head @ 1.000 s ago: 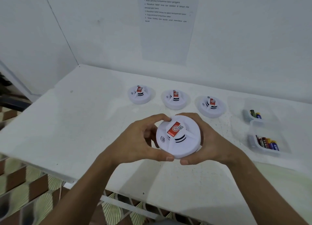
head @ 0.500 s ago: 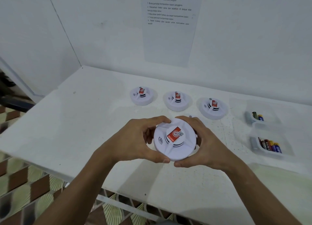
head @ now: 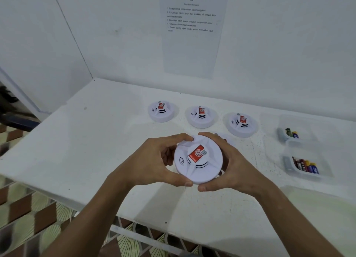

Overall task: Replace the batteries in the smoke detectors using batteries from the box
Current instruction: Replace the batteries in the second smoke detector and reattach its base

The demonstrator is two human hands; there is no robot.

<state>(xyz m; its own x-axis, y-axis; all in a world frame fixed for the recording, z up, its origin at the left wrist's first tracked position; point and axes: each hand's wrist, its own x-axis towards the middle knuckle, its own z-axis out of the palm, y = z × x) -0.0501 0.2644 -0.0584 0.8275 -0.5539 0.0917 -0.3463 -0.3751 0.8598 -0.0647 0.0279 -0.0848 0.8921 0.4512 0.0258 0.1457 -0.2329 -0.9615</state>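
While I hold the round white plastic smoke detector [head: 198, 159] above the white desk's [head: 96, 150] front middle, my left hand [head: 154, 160] and right hand [head: 237, 166] both curl round its rim. Three matching detectors [head: 201, 115] line the back edge; clear battery boxes [head: 305, 165] sit right.

A white tabletop [head: 81, 150], speckled with small dark marks, is set into a corner of white walls. Three round white smoke detectors [head: 201, 116] with red labels are lined up in a row toward the back. At the right side, two clear plastic boxes are placed one behind the other: the far box [head: 300, 121] holds a few batteries, the near box [head: 308, 174] holds several more.
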